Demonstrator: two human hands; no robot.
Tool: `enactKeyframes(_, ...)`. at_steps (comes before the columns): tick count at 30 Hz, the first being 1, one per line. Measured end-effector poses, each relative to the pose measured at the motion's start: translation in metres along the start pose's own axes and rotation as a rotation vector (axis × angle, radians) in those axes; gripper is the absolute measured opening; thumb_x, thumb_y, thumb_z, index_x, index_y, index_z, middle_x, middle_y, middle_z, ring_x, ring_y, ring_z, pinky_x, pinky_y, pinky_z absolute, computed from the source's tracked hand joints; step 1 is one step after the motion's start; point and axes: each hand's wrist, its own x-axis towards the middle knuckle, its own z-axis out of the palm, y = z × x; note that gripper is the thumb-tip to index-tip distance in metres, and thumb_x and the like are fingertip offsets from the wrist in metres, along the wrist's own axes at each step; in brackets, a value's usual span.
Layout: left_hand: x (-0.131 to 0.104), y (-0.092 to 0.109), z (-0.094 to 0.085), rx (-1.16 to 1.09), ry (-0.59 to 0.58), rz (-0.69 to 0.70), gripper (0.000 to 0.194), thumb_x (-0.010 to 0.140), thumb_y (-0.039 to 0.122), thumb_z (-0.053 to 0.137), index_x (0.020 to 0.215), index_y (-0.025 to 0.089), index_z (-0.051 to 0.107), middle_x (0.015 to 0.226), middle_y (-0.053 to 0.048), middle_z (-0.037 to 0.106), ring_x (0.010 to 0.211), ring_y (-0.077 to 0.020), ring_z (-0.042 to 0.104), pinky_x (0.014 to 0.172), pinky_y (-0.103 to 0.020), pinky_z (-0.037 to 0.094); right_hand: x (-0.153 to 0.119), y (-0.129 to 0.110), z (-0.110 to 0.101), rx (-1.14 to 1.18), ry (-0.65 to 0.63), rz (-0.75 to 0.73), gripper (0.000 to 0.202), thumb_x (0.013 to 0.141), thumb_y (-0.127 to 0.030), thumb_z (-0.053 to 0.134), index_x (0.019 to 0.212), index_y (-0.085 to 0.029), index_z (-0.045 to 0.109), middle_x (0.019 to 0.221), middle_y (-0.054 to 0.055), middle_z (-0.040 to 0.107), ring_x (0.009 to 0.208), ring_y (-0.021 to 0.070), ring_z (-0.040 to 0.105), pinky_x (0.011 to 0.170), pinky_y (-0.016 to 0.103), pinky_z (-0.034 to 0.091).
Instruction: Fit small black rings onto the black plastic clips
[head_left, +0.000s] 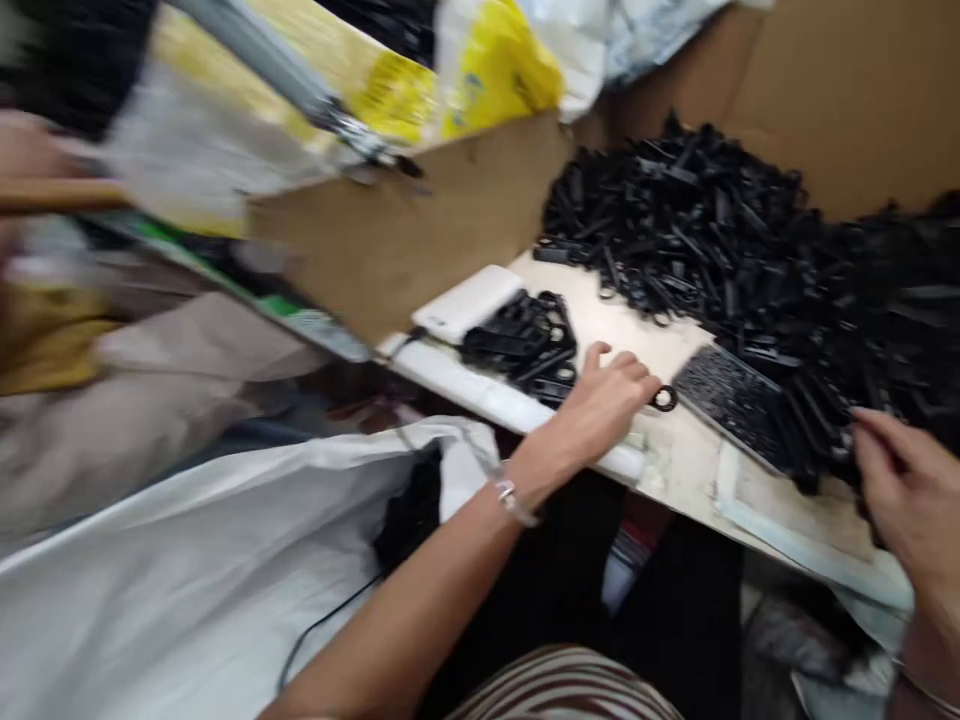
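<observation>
The left hand [607,400] lies palm down on the pale, smooth table [675,455], fingers loosely curled together, touching a small black plastic ring piece [664,399] at its 3 o'clock. At 10 o'clock of this hand sits a small heap of black plastic parts [525,345], beside a white rounded box [469,303]. The right hand [904,495] is cut by the frame edge; its fingertips touch the big glossy pile [750,240] of long black parts, but I cannot tell the grip. A white sack [187,580] is blurred at 8 o'clock.

Bare arms, silver wrist bracelet [512,497], striped garment [562,690]
</observation>
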Motion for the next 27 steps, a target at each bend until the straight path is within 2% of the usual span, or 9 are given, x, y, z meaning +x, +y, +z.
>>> enactKeyframes(1,-0.003,0.003,0.001,-0.030,0.001,0.049,0.020,0.091,0.005,0.047,0.098,0.017,0.061,0.095,-0.004,0.065,0.102,-0.0188,0.052,0.097,-0.042,0.024,-0.006,-0.003,-0.002,0.011,0.000,0.007,0.028,0.094,-0.041,0.053,0.113,-0.027,0.068,0.100,0.008,0.071,0.081,0.0288,0.068,0.069,0.040,0.051)
enactKeyframes(2,-0.005,0.008,0.003,-0.066,-0.008,0.102,0.019,0.090,0.005,0.048,0.099,0.017,0.060,0.095,-0.003,0.064,0.100,-0.0183,0.052,0.093,-0.039,0.027,-0.012,-0.006,-0.002,0.036,-0.014,-0.013,0.026,0.094,-0.040,0.053,0.106,-0.024,0.070,0.096,0.007,0.072,0.077,0.0254,0.068,0.070,0.037,0.052)
enactKeyframes(5,-0.008,0.027,0.009,-0.119,-0.094,0.229,0.010,0.091,0.010,0.053,0.093,0.017,0.059,0.091,-0.002,0.063,0.094,-0.0174,0.053,0.086,-0.035,0.028,-0.023,-0.014,0.006,0.066,-0.150,-0.125,0.026,0.098,-0.038,0.049,0.099,-0.021,0.069,0.098,0.005,0.069,0.082,0.0205,0.067,0.075,0.032,0.052)
enactKeyframes(7,-0.003,0.037,0.012,-0.133,-0.143,0.239,0.007,0.092,0.019,0.056,0.086,0.017,0.059,0.088,-0.002,0.062,0.091,-0.0176,0.053,0.084,-0.035,0.028,-0.026,-0.019,0.013,0.045,-0.210,-0.170,0.026,0.100,-0.035,0.046,0.101,-0.020,0.067,0.104,0.005,0.067,0.086,0.0195,0.065,0.077,0.032,0.051)
enactKeyframes(10,0.012,0.046,0.018,-0.148,-0.098,0.186,0.018,0.093,0.027,0.057,0.079,0.016,0.059,0.085,-0.001,0.061,0.088,-0.0173,0.051,0.079,-0.033,0.028,-0.019,-0.025,0.022,-0.094,-0.137,-0.192,0.022,0.099,-0.030,0.048,0.104,-0.020,0.067,0.108,0.006,0.064,0.091,0.0215,0.060,0.077,0.033,0.049)
enactKeyframes(12,0.026,0.051,0.022,-0.097,-0.028,0.203,0.017,0.094,0.022,0.055,0.078,0.016,0.058,0.083,-0.002,0.059,0.087,-0.0173,0.050,0.076,-0.033,0.029,-0.007,-0.028,0.028,-0.234,-0.109,-0.226,0.018,0.097,-0.025,0.052,0.105,-0.020,0.067,0.114,0.008,0.062,0.100,0.0251,0.055,0.080,0.036,0.047)
enactKeyframes(16,0.045,0.062,0.035,0.058,0.007,0.322,0.014,0.091,0.013,0.056,0.077,0.015,0.057,0.079,-0.003,0.056,0.089,-0.0193,0.048,0.076,-0.033,0.031,0.020,-0.028,0.042,-0.416,-0.220,-0.306,0.020,0.091,-0.018,0.058,0.110,-0.020,0.067,0.130,0.011,0.055,0.113,0.0311,0.046,0.084,0.043,0.040)
enactKeyframes(20,0.049,0.066,0.045,0.080,0.038,0.349,0.010,0.091,0.013,0.055,0.081,0.014,0.057,0.080,-0.004,0.055,0.093,-0.0211,0.049,0.078,-0.034,0.034,0.027,-0.018,0.048,-0.491,-0.240,-0.320,0.027,0.090,-0.012,0.054,0.113,-0.020,0.066,0.131,0.012,0.055,0.121,0.0330,0.042,0.088,0.047,0.034)
enactKeyframes(27,0.044,0.062,0.047,0.055,0.007,0.300,0.009,0.091,0.012,0.053,0.083,0.014,0.059,0.080,-0.005,0.057,0.085,-0.0196,0.051,0.073,-0.032,0.038,0.028,-0.003,0.047,-0.435,-0.133,-0.322,0.025,0.094,-0.013,0.047,0.108,-0.020,0.067,0.127,0.008,0.061,0.119,0.0288,0.045,0.095,0.044,0.028)
